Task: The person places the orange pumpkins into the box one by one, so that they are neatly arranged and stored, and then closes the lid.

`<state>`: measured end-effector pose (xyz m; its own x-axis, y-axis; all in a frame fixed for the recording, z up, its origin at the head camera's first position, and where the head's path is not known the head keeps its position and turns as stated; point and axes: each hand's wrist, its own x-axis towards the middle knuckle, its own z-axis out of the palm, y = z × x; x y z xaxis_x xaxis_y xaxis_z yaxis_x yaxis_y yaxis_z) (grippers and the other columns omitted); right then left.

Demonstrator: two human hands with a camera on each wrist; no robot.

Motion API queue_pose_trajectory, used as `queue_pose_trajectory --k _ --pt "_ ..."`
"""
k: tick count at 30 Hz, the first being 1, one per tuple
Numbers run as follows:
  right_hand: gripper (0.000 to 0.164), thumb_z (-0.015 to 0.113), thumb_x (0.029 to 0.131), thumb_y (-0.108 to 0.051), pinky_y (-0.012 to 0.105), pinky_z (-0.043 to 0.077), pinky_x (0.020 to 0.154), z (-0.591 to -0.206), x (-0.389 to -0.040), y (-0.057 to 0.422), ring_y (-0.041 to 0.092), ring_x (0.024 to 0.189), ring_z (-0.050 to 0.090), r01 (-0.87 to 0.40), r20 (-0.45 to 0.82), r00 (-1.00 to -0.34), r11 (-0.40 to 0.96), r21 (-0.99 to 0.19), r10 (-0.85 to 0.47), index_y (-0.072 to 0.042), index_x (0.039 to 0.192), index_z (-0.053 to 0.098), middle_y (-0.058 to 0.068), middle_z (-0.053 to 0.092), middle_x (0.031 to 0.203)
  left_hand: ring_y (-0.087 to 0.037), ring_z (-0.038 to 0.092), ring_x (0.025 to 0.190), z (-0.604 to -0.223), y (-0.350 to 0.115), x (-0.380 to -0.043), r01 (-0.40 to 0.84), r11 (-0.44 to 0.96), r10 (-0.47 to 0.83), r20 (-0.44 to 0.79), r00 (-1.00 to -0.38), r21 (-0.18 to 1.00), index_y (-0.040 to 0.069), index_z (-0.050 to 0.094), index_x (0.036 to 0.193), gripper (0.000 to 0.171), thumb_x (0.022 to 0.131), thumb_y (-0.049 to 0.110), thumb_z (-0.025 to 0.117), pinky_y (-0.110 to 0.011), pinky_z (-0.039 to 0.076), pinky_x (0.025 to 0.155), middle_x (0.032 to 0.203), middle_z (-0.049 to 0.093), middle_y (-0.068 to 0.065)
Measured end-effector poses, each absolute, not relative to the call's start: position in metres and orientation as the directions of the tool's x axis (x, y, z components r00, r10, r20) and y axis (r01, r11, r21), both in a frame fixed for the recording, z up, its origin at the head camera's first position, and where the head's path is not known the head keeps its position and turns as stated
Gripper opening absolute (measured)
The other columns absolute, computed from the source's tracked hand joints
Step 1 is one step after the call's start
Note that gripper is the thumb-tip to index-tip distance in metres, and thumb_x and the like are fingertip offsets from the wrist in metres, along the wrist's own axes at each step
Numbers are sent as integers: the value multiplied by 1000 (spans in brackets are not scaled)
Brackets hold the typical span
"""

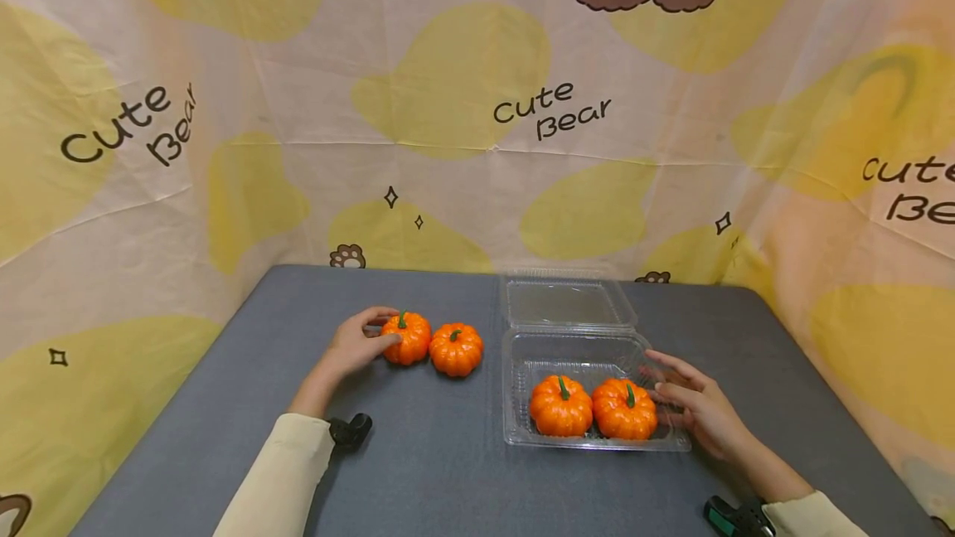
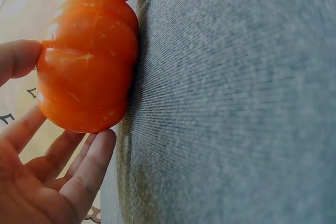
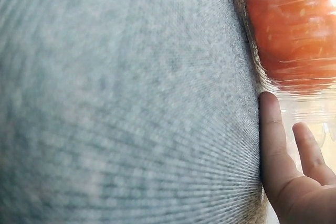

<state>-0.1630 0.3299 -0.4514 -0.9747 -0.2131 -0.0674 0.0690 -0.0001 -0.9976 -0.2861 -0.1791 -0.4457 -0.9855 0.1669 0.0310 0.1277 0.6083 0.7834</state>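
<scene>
In the head view, my left hand (image 1: 361, 344) has its thumb and fingers on either side of a small orange pumpkin (image 1: 407, 341) with a green stem, pinching it where it sits on the table. A second pumpkin (image 1: 456, 350) stands against it on the right. The left wrist view shows the thumb (image 2: 23, 60) at the held pumpkin (image 2: 89, 66) and the fingers at its lower side. On the right, a clear plastic clamshell box (image 1: 520, 355) holds two more pumpkins, one left (image 1: 561, 408) and one right (image 1: 625, 410). My right hand (image 1: 705, 408) rests its extended fingers at the box's right wall.
The box's hinged lid (image 1: 569, 303) lies folded back behind it. A grey cloth (image 1: 433, 471) covers the table. Behind stands a patterned curtain (image 1: 448, 89) with bear print. Black wrist devices, left (image 1: 351, 432) and right (image 1: 737, 518), are on both wrists.
</scene>
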Motion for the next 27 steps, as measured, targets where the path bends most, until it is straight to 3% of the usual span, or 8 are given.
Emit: queue_pose_trajectory --k 14,27 --pt "49 46 99 -7 34 59 76 -451 -163 330 10 99 67 64 -60 -975 -9 -998 -212 -10 147 37 -16 64 123 -32 63 100 -429 -182 -282 178 583 109 140 -984 792 12 61 126 48 82 24 74 -35 51 81 124 62 -16" --pt "50 47 100 -9 33 58 77 -451 -163 331 10 100 66 66 -64 -972 -1 -998 -225 -9 148 34 -16 63 123 -33 63 104 -396 -158 -272 295 570 170 241 -955 766 17 62 126 50 79 22 77 -43 55 82 124 59 -12"
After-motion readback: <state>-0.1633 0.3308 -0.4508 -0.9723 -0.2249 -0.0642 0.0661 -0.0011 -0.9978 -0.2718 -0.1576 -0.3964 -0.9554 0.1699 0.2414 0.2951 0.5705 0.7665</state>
